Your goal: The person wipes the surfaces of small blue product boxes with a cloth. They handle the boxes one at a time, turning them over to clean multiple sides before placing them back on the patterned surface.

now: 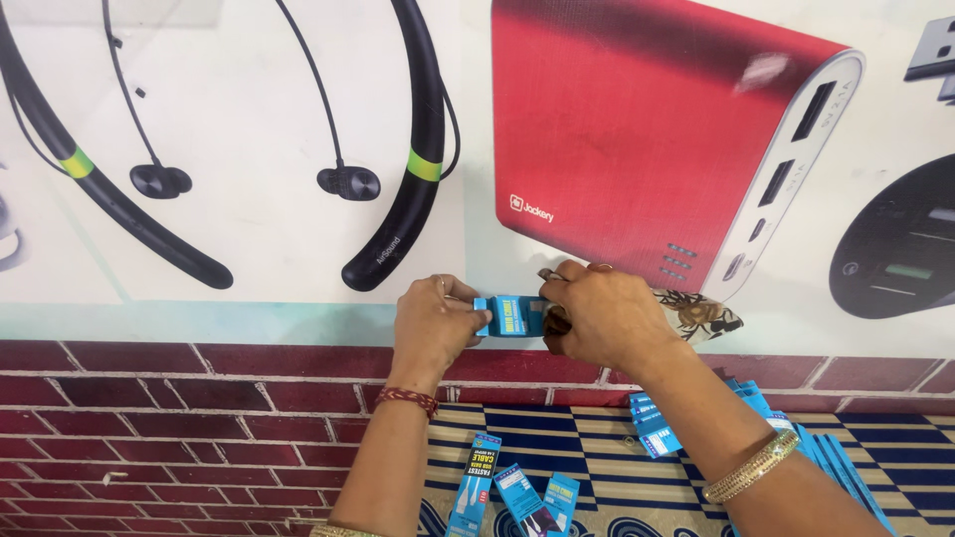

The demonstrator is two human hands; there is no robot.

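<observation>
left hand (pixel 433 320) gripping the left end of a small blue box (pixel 512 315) | right hand (pixel 602 316) closing over its right end | box being held between both hands, raised against the wall poster (pixel 249 119) | more blue packets (pixel 517 497) lying below on the patterned cloth (pixel 597 467)

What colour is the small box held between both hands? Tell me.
Blue box, seen in the head view, held by left hand and right hand.

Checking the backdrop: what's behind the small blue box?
Behind the blue box, held by left hand and right hand, is a wall poster. The patch directly behind stays covered.
</observation>
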